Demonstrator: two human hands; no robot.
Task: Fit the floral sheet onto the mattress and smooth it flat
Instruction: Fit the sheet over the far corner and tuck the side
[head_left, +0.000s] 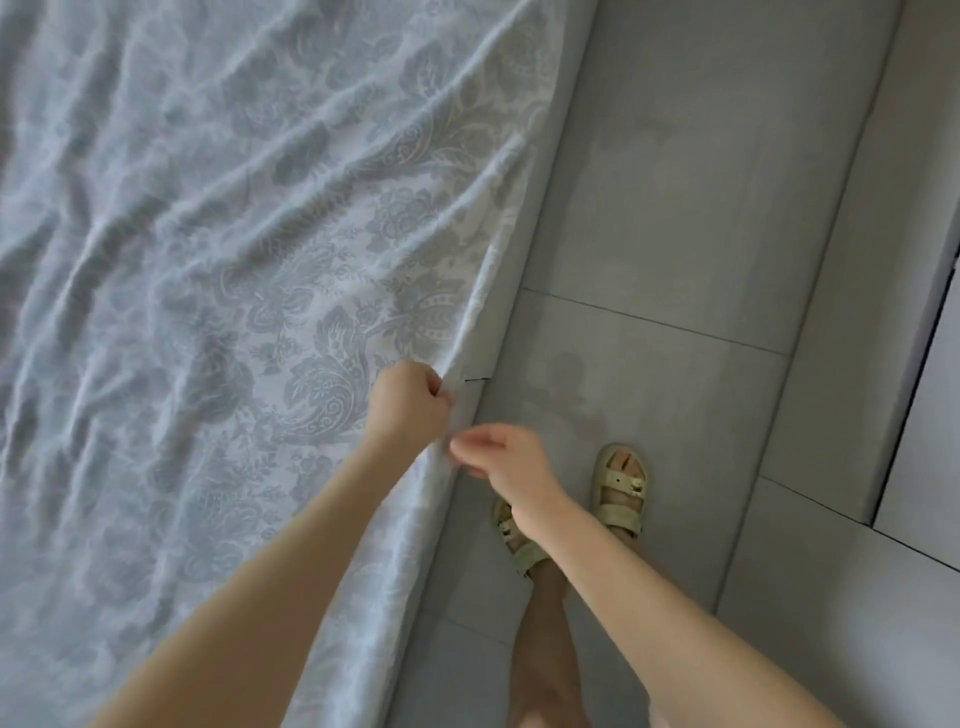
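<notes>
floral sheet (208, 260) cut off top/left; one sandal (518, 550) half behind r arm (597, 561).

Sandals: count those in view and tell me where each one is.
2. The right sandal stands fully visible on the floor tile. The left sandal is nearer the floral sheet draped over the bed's side, partly hidden under the right forearm.

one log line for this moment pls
step: fitting sheet edge | left hand: grips edge | right hand: at edge, grip unclear | sheet: wrinkled, not yet smooth
</notes>
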